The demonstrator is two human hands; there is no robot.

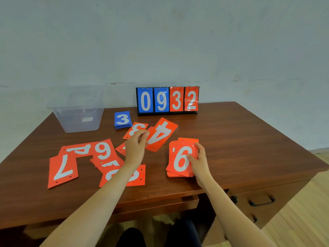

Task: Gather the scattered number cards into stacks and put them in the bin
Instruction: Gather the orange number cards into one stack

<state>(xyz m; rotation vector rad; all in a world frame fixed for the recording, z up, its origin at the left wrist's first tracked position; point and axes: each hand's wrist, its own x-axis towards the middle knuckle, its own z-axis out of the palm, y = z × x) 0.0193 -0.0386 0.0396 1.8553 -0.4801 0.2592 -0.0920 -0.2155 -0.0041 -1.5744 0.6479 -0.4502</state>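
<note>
**Red cards half gathered on the desk**

The left hand [136, 148] pinches the near edge of the red 4 card [162, 135], which overlaps a red 3 card [136, 130]. The right hand [198, 162] grips a red stack [181, 158] topped by a 6. A blue stack [122, 119] lies beside the clear bin [78, 120]. A 7 card [62, 169] and other red cards lie scattered at left on the wooden table [240, 139].

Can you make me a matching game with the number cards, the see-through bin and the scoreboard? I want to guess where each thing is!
Things:
1. Stack of blue cards with a 3 on top
2. Clear plastic bin
3. Stack of orange cards with a 6 on top
4. Flip scoreboard reading 0932

Places:
A. Under the right hand
B. Table's back edge, by the wall
C. Far left corner
D. Between bin and scoreboard

Pairs: 1-D, 2-C, 3-A, 4-B
</note>
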